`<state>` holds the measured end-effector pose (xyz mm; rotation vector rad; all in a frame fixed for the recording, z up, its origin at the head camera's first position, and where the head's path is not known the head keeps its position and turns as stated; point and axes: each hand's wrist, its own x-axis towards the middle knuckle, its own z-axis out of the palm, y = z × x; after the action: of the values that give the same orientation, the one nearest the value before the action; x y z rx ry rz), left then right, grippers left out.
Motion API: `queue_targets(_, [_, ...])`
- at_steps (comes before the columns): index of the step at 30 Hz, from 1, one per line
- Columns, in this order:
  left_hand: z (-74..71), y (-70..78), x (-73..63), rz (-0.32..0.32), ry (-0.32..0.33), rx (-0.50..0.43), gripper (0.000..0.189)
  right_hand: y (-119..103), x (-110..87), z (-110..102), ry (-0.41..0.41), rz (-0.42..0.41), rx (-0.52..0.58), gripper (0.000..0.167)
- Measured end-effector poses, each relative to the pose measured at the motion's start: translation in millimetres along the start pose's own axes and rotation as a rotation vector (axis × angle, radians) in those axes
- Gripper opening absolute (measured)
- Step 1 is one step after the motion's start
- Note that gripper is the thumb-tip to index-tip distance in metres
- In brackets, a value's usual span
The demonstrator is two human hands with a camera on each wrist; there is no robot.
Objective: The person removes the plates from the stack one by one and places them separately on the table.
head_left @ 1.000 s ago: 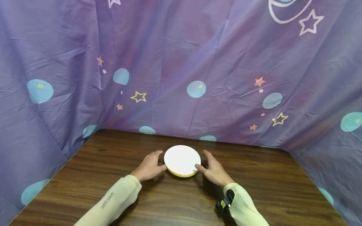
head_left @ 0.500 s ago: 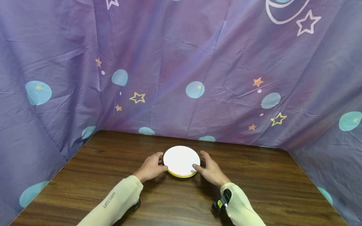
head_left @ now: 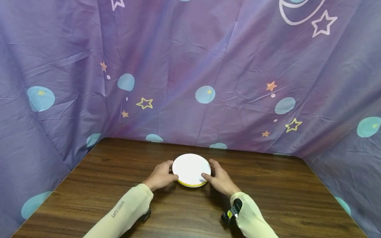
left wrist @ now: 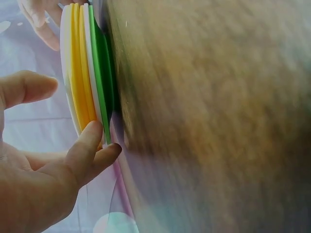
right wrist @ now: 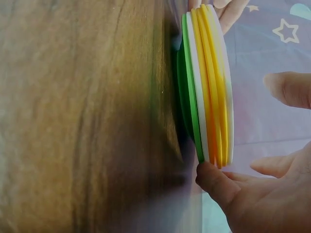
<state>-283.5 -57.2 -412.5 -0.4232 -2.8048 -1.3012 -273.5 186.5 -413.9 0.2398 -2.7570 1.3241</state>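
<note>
A stack of round plates (head_left: pixel 190 168) sits on the table, its white top plate facing up. From the side, the left wrist view shows yellow plates (left wrist: pixel 83 73) beneath it, then a white one, with a green plate (left wrist: pixel 100 80) at the bottom. My left hand (head_left: pixel 160 176) is at the stack's left side; its fingertips touch the rim low down while the thumb stays raised off the top. Opposite it, my right hand (head_left: pixel 222 180) has a fingertip at the lower rim by the green plate (right wrist: pixel 190 97), with its thumb held above the top plate, apart from it.
The brown wooden table (head_left: pixel 125 155) ends at a purple curtain (head_left: pixel 175 66) printed with stars and dots, which hangs at the back and both sides. A dark strap device (head_left: pixel 230 213) is on my right wrist.
Both hands have come slightly inward to the stack, the left moving right and the right moving left. The stack stays in place on the table.
</note>
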Motion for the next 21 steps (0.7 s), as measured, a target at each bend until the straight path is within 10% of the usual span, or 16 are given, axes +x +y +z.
queue_targets(21, [-1.4,2.4,-0.6,0.031,-0.004,0.069,0.061,8.6,2.3,-0.6,0.022,0.021,0.034,0.073])
